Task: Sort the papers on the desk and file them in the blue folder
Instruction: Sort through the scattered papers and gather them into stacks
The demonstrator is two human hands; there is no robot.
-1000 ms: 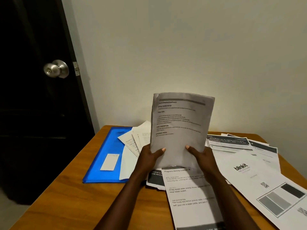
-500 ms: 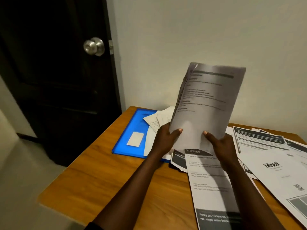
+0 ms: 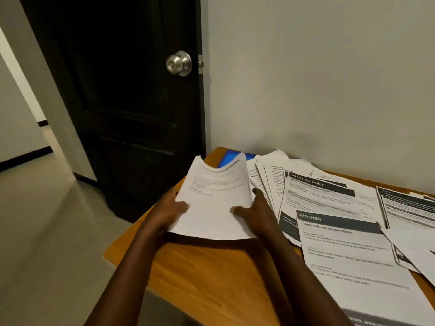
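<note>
I hold a sheet (image 3: 213,203) with my left hand (image 3: 168,209) and right hand (image 3: 255,214), low over the blue folder (image 3: 229,158), which seems mostly covered. Other papers (image 3: 329,208) lie spread on the desk (image 3: 211,278).

Counts: 2 hands mid frame, left hand (image 3: 169,208) and right hand (image 3: 257,214). 1 paper bundle (image 3: 211,208) held between them; its sheets can't be counted. Loose printed sheets (image 3: 274,178), right half: at least 7, overlap hides the rest. 2 have readable headers: DRESSING TABLE sheet (image 3: 320,196), KITCHEN sheet (image 3: 343,245). 1 blue folder (image 3: 229,158), upper centre. 1 wooden desk (image 3: 211,278). 1 door (image 3: 129,102), 1 doorknob (image 3: 179,63), upper left.
</note>
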